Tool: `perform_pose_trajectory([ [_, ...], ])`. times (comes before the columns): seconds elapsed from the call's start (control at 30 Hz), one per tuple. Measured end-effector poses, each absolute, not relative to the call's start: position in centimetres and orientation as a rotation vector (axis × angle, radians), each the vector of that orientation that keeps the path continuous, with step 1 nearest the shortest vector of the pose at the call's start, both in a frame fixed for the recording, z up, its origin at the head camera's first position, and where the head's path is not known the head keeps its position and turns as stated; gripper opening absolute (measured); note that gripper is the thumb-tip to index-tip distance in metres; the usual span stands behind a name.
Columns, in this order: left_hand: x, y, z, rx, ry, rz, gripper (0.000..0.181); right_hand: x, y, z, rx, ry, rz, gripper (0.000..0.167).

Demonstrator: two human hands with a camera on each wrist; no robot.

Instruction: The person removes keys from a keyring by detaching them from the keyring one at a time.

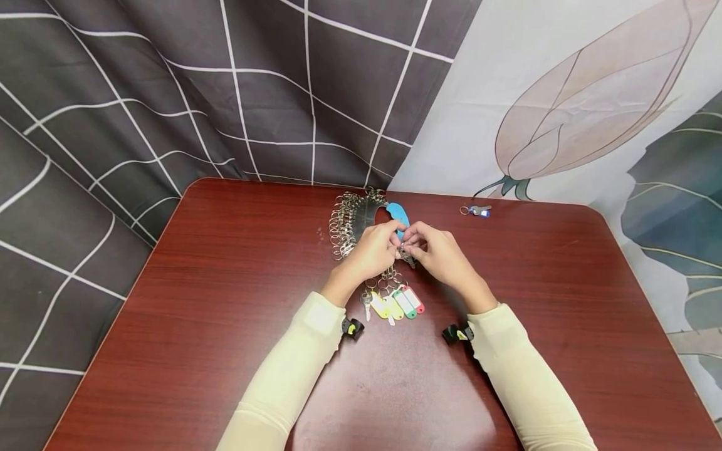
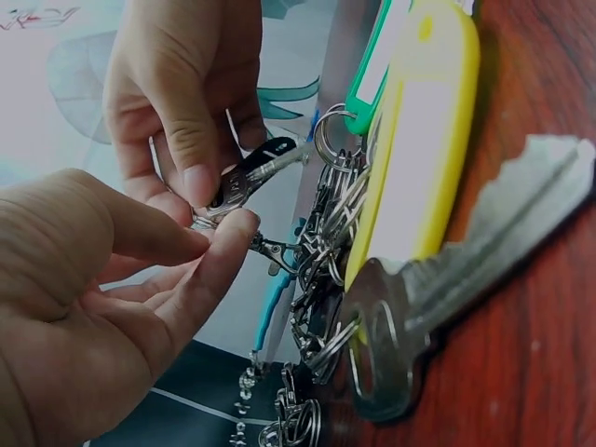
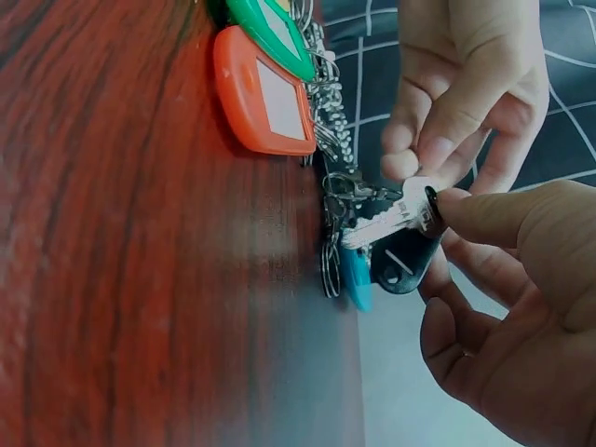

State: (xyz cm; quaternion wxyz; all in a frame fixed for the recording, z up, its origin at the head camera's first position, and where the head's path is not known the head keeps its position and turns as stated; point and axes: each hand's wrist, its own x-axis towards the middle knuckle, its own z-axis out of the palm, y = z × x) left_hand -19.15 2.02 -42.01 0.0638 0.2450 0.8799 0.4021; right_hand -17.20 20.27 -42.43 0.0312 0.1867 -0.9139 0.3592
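Note:
A key and a black tag hang together between the two hands. My right hand pinches them near the key's head, as the right wrist view shows. Close beside it, the left hand pinches a small metal piece by the key, mostly hidden by fingertips. A metal clasp is just past the left fingertips. Behind and below lies a large curved key holder with a blue handle and many clasps and split rings along its edge.
Near the hands, yellow, green and red key tags hang from the holder's end, with a loose-hanging key beside them. A key with a blue tag lies at the back right of the brown table. Curtains stand behind.

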Motion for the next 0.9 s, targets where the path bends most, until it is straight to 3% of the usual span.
perform_pose_trajectory([
  [0.6,-20.3,1.8,-42.3,0.917,2.815,0.979,0.009,-17.5,20.5,-42.2,0.609,-2.805,1.198,0.013],
  [0.9,-20.4,2.0,-42.4,0.812,2.862,0.966,0.009,-17.3,20.2,-42.2,0.57,-2.836,1.062,0.008],
])
